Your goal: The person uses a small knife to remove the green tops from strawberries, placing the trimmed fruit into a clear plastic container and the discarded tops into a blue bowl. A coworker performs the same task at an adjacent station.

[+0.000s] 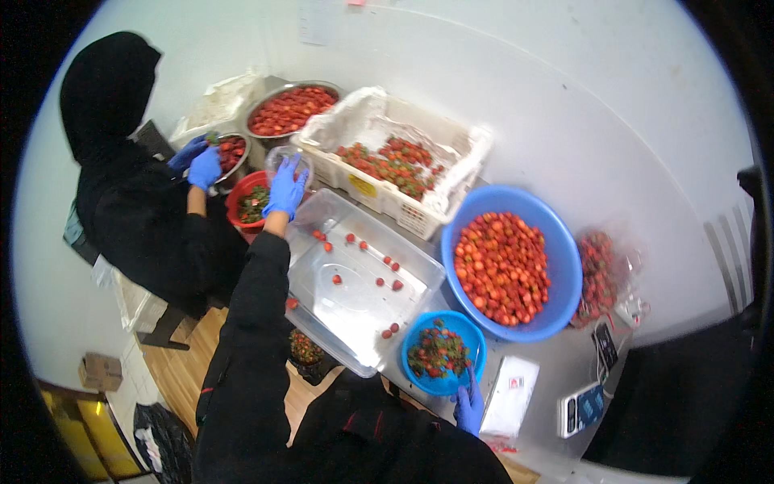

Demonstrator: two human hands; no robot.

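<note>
My left hand [286, 190], in a blue glove, reaches out to a round clear plastic container [290, 158] and has its fingers on it. Below that hand lies a large clear plastic bin [357, 308] with several loose strawberries [337, 279] scattered over its bottom. My right hand [468, 404], also gloved in blue, is at the near rim of a small bright-blue bowl [417, 378]. Green strawberry tops [438, 351] with red bits fill much of this bowl. Whether the right fingers grip the rim or a thin tool is too unclear to see.
A large blue basin [568, 260] of hulled strawberries and a white crate [387, 199] stand behind the bin. At left, a co-worker [151, 199] handles strawberries over a metal bowl [240, 166], beside a red bowl [233, 206]. A scale [580, 408] sits at right.
</note>
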